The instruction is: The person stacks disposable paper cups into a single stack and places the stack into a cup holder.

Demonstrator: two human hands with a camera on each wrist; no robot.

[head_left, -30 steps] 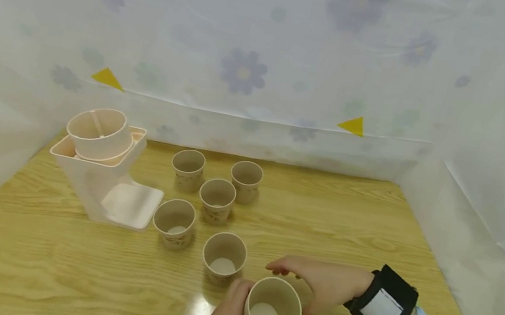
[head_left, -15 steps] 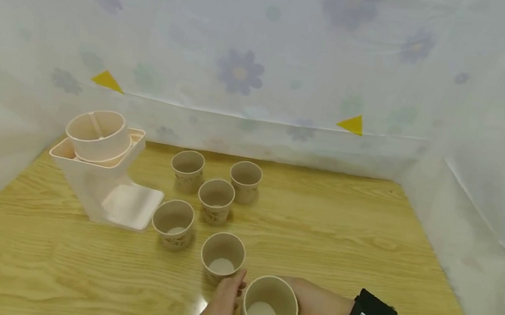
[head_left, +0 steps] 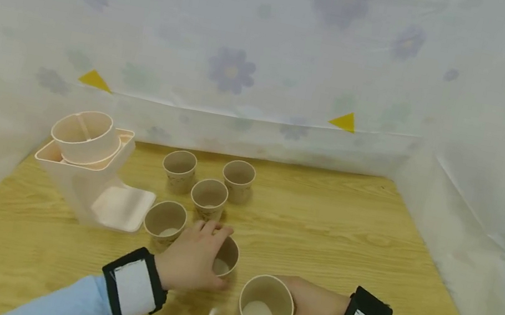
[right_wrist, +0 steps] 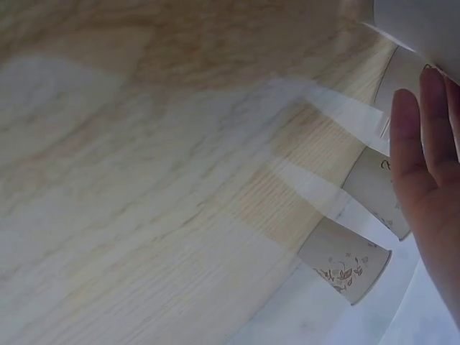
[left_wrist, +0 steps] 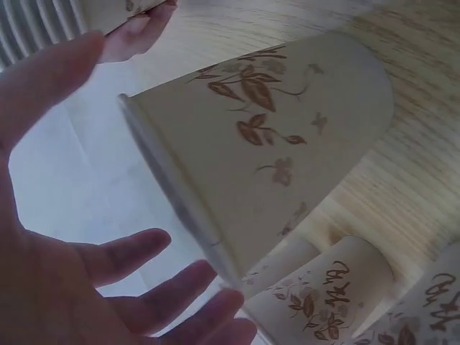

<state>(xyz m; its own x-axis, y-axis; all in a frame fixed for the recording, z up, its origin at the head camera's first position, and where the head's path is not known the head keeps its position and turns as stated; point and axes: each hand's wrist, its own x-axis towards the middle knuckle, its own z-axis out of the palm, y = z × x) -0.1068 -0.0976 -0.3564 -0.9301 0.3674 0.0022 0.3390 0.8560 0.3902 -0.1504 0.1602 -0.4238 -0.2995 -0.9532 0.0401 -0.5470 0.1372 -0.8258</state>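
Note:
My right hand [head_left: 307, 308] grips a stack of nested paper cups [head_left: 264, 306] near the front of the table. Several stacked rims of that stack [left_wrist: 36, 25] show at the upper left of the left wrist view. My left hand [head_left: 194, 257] reaches over a single upright paper cup [head_left: 228, 259], thumb on the near side and fingers beyond. In the left wrist view, the fingers [left_wrist: 144, 295] are spread beside the rim of this cup [left_wrist: 266, 136], which has brown leaf prints, and the thumb stands apart from it.
Beyond my left hand several more paper cups stand upright, among them a near-left cup [head_left: 165, 221], a middle cup [head_left: 209, 197] and a back-right cup [head_left: 239, 177]. A pale plastic holder with a round top [head_left: 91, 151] stands at the left. Patterned sheeting [head_left: 268, 70] encloses the wooden table [head_left: 346, 230].
My left hand has left the stack and moved left and forward over the nearest single cup. My right hand has closed around the stack, which now stays with it.

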